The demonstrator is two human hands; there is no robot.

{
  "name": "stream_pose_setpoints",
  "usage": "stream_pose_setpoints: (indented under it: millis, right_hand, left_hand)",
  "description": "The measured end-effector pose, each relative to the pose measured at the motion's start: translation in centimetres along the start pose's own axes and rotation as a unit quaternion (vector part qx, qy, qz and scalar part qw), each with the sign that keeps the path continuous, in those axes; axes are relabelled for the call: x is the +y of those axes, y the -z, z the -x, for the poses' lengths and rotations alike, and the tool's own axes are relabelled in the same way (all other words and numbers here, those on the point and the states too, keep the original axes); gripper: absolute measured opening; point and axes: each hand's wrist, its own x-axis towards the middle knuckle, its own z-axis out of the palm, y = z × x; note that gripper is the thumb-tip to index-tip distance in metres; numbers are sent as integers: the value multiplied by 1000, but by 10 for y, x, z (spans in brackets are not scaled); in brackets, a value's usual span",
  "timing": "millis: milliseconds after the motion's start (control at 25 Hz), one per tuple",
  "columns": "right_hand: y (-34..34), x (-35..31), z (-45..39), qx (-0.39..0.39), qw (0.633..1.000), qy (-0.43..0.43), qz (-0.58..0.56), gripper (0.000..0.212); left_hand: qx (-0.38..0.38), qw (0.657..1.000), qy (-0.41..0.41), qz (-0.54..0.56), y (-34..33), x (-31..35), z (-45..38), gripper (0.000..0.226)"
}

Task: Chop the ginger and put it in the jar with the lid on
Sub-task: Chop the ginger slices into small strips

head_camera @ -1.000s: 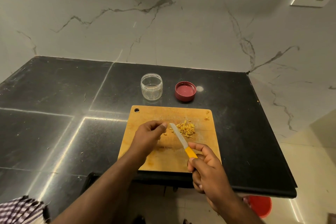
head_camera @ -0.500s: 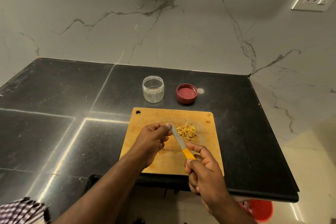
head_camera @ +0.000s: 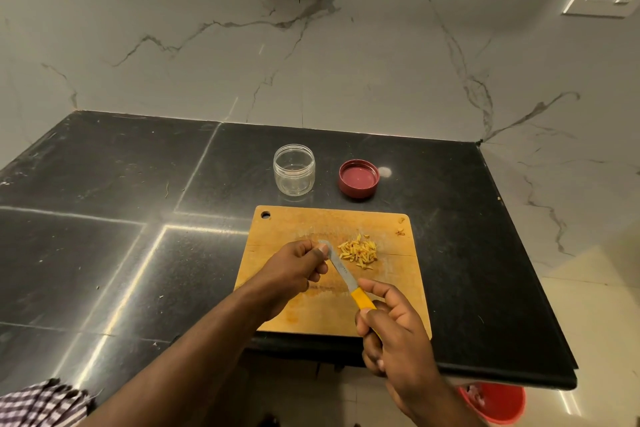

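A small heap of chopped ginger [head_camera: 358, 251] lies on the wooden cutting board [head_camera: 311, 315], right of centre. My right hand [head_camera: 391, 329] grips the yellow handle of a knife [head_camera: 341, 270], blade pointing up and left above the board. My left hand [head_camera: 298, 269] pinches the blade near its tip with thumb and fingers. Behind the board stands the clear, uncapped jar [head_camera: 294, 170], with nothing inside. Its red lid [head_camera: 358, 178] lies upside down to the jar's right.
The black stone counter [head_camera: 104, 218] meets a marble wall at the back and right. Its front edge runs just below the board. Ginger scraps [head_camera: 400, 227] sit at the board's far right corner. A red bucket [head_camera: 495, 404] stands on the floor; checked cloth [head_camera: 41, 404] at lower left.
My left hand has slid along the blade toward its tip, pinching it. The knife has tilted slightly more upright and left. The ginger heap, jar and lid stay put.
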Motion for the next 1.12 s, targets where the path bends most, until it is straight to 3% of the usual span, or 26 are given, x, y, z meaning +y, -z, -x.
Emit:
stream_pose_setpoints:
  millis: [120, 200, 280, 320, 560, 760, 920, 1000, 1120]
  right_hand:
    - [5, -3, -9, 24, 1000, 13, 2, 41]
    - [9, -5, -15, 26, 999, 18, 24, 40]
    - [11, 0, -19, 28, 998, 17, 50, 40]
    - [11, 3, -20, 30, 998, 14, 56, 40]
    - [12, 9, -25, 26, 998, 2, 63, 39]
    - [10, 10, -23, 19, 998, -1, 67, 39]
    - [12, 10, -23, 19, 998, 1, 68, 40]
    - [13, 11, -22, 19, 998, 1, 68, 40]
    - [13, 12, -21, 15, 998, 0, 67, 39]
  left_hand:
    - [-4, 997, 8, -80, -3, 1, -2, 26]
    - [104, 984, -36, -139, 7, 0, -17, 21]
    - [239, 932, -106, -250, 30, -1, -40, 17]
    - [269, 908, -122, -296, 41, -4, -50, 17]
    - [259, 863, -118, -418, 62, -27, -66, 17]
    - [270, 907, -37, -321, 66, -13, -68, 12]
    - [235, 893, -52, -380, 72, -12, -66, 25]
    - [201, 865, -64, -455, 75, -15, -62, 36]
    - [168, 746, -80, -639, 68, -20, -52, 44]
